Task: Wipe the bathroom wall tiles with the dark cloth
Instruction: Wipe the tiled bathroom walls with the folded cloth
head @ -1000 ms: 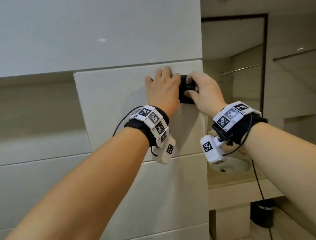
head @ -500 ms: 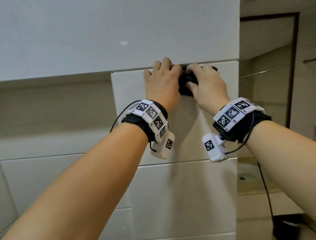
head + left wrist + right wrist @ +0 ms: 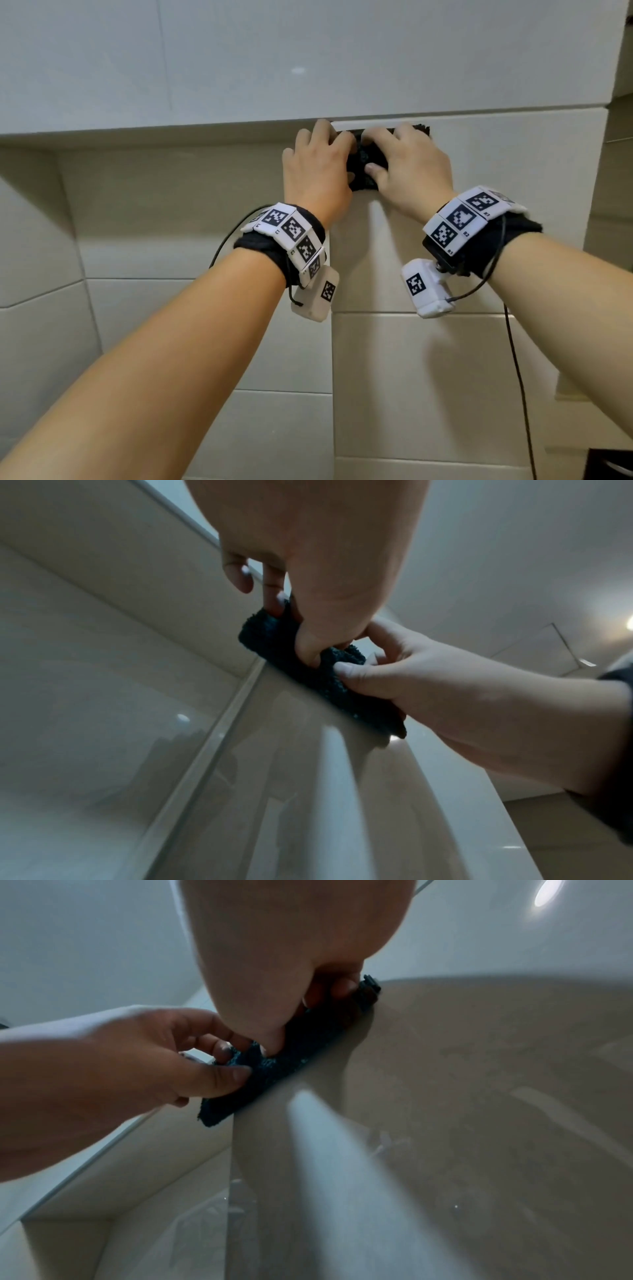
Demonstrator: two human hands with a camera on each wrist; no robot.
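The dark cloth (image 3: 366,164) is bunched flat against the beige wall tile (image 3: 496,212), just under the tile's top edge and at the left corner of the projecting tiled column. My left hand (image 3: 320,161) grips its left part, thumb and curled fingers pinching it. My right hand (image 3: 406,164) grips its right part in the same way. The left wrist view shows the cloth (image 3: 301,669) held between the left hand (image 3: 308,561) and the right hand (image 3: 445,696). From the right wrist the cloth (image 3: 287,1061) lies on the tile under both thumbs.
A white tiled overhang (image 3: 308,61) runs just above the hands. Left of the column lies a recessed niche (image 3: 164,205). The column's vertical corner edge (image 3: 332,377) drops below the left wrist. A black cable (image 3: 517,370) hangs from the right wrist, and a dark bin (image 3: 609,466) sits at bottom right.
Both hands slid the cloth left across the column tile, from near its right edge to its left corner, and slightly up to the top edge. The grip stayed the same.
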